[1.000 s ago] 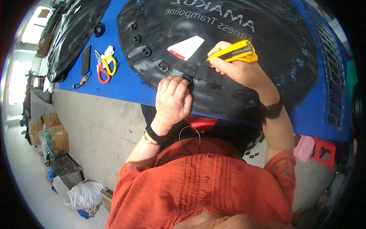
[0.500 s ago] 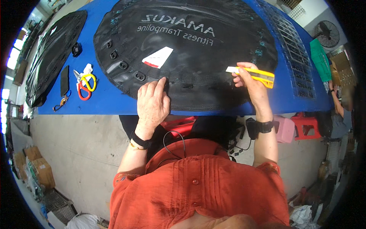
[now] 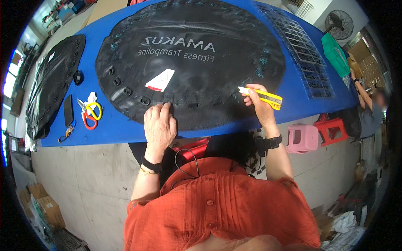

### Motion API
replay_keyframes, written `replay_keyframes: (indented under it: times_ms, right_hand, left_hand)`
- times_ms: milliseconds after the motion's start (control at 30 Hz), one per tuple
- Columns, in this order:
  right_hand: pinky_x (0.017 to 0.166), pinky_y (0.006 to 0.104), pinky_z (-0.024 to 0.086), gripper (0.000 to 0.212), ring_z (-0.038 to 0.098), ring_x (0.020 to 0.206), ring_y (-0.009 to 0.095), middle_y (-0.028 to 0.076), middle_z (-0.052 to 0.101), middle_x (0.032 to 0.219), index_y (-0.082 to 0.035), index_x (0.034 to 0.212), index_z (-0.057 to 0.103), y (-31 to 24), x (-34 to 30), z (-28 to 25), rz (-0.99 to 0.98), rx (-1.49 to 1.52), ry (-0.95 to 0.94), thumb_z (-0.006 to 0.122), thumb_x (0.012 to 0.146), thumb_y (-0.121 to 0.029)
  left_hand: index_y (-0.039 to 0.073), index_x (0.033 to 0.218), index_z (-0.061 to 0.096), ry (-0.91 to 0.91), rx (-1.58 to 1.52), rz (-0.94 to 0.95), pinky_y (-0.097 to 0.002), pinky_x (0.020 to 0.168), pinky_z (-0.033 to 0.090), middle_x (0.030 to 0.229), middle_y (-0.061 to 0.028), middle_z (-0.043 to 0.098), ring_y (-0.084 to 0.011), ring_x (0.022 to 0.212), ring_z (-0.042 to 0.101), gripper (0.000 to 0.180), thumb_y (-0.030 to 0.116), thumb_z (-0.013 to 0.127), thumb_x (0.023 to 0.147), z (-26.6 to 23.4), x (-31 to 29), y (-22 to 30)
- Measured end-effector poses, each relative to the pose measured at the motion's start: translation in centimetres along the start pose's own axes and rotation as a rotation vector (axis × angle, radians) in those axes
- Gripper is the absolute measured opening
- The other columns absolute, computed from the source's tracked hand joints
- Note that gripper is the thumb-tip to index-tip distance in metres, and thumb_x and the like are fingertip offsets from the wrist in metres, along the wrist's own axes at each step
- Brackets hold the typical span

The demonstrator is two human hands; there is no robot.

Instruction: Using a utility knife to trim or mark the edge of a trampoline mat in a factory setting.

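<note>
A round black trampoline mat (image 3: 209,77) with pale lettering lies on the blue tabletop. Flat on its near edge rests my left hand (image 3: 160,125), fingers extended and holding nothing. My right hand (image 3: 261,111) grips a yellow utility knife (image 3: 271,99) over the mat's near right part, the tip pointing left. Whether that tip touches the mat I cannot tell. Between the hands and farther in lies a white paper label (image 3: 161,80) with a red strip. Several black plastic loops (image 3: 126,90) line the mat's left edge, and teal thread marks its right side.
Left of the mat are red-and-yellow-handled scissors (image 3: 90,115), a black bar-shaped item (image 3: 68,111) and a second black mat (image 3: 54,85). Strips of black parts (image 3: 307,58) lie to the right on the blue table (image 3: 293,102). Beyond stand pink (image 3: 302,138) and red stools (image 3: 331,129); another person (image 3: 368,104) is at far right.
The whole view has shifted, so the table and mat appear lower and farther left. Both hands keep nearly the same places on the mat, and the knife is still in my right hand.
</note>
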State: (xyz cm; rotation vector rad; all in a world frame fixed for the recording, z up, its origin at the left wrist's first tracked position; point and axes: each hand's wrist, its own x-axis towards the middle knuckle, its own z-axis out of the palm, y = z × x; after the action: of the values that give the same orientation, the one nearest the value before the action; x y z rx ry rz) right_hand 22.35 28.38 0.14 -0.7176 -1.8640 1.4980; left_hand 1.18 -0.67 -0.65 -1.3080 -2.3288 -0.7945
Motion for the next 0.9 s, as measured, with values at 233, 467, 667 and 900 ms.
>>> replay_keyframes:
  times_ms: [233, 467, 667, 900]
  right_hand:
    - [0.08, 0.0274, 0.056, 0.039, 0.067, 0.087, 0.011, 0.01, 0.074, 0.108, -0.004, 0.134, 0.059, -0.4, -0.3, -0.5, -0.012, 0.045, -0.062, 0.058, 0.112, -0.037]
    - [0.085, 0.027, 0.056, 0.043, 0.067, 0.093, 0.011, 0.012, 0.072, 0.114, -0.002, 0.141, 0.052, -1.0, -1.2, -0.6, 0.04, 0.139, -0.105, 0.051, 0.114, -0.036]
    - [0.081, 0.0292, 0.057, 0.039, 0.07, 0.089, 0.015, 0.018, 0.074, 0.111, 0.0, 0.138, 0.051, -0.7, -1.2, -0.2, 0.058, 0.146, -0.052, 0.053, 0.113, -0.03]
    - [0.077, 0.0305, 0.056, 0.039, 0.071, 0.088, 0.018, 0.022, 0.074, 0.116, 0.0, 0.138, 0.051, -0.9, -1.1, -0.7, 0.037, 0.114, 0.033, 0.049, 0.113, -0.03]
  left_hand:
    - [0.002, 0.127, 0.068, -0.012, -0.014, -0.014, -0.0476, 0.103, 0.046, 0.123, -0.017, 0.064, -0.0361, 0.115, 0.06, 0.039, 0.011, 0.064, 0.089, 0.2, 0.3, 0.2]
    - [0.001, 0.128, 0.068, -0.05, 0.019, 0.004, -0.0471, 0.104, 0.046, 0.138, -0.013, 0.066, -0.0362, 0.114, 0.061, 0.042, 0.009, 0.065, 0.087, -0.1, -0.3, 0.0]
    - [0.001, 0.126, 0.068, -0.066, 0.03, -0.029, -0.0481, 0.105, 0.047, 0.134, -0.0153, 0.069, -0.0392, 0.116, 0.061, 0.04, 0.004, 0.065, 0.086, -0.7, -0.5, 0.2]
    - [0.003, 0.124, 0.071, -0.035, -0.019, -0.03, -0.0496, 0.106, 0.048, 0.127, -0.0148, 0.069, -0.038, 0.114, 0.062, 0.042, 0.003, 0.068, 0.082, 0.1, 0.6, 0.6]
